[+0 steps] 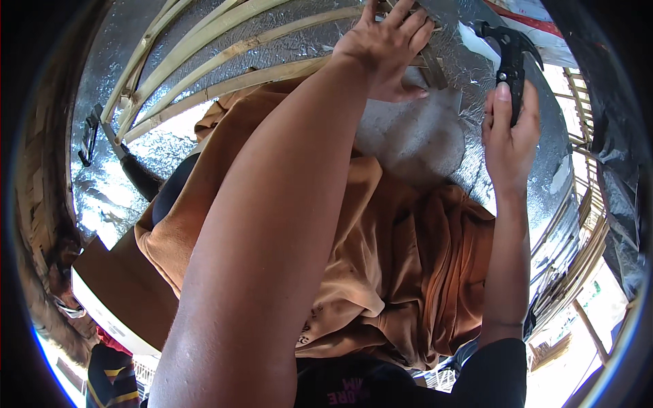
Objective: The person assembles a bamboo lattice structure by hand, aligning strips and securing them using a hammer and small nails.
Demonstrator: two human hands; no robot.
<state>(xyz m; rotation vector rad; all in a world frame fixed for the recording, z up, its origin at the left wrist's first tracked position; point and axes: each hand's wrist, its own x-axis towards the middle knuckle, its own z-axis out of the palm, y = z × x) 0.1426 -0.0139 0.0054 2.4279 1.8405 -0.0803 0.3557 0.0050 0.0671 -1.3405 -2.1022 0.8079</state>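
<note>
My right hand point(511, 136) is wrapped round the black handle of a claw hammer point(510, 51), held upright at the upper right with its head toward the far edge. My left hand point(388, 51) reaches far forward, fingers spread and thumb apart, palm down over the ends of pale wooden strips point(255, 42). A short dark wooden piece point(432, 66) shows beside its fingers. The farthest fingertips are cut off by the picture's edge. Below the left hand lies a flat grey slab point(415, 132).
Shiny silver sheeting point(109, 197) covers the work surface. At left lie a dark-handled blade point(139, 173) and a small black object point(88, 139). Brown cloth point(408, 258) drapes over my lap. A brown box point(126, 292) stands lower left; bamboo slats point(571, 251) line the right.
</note>
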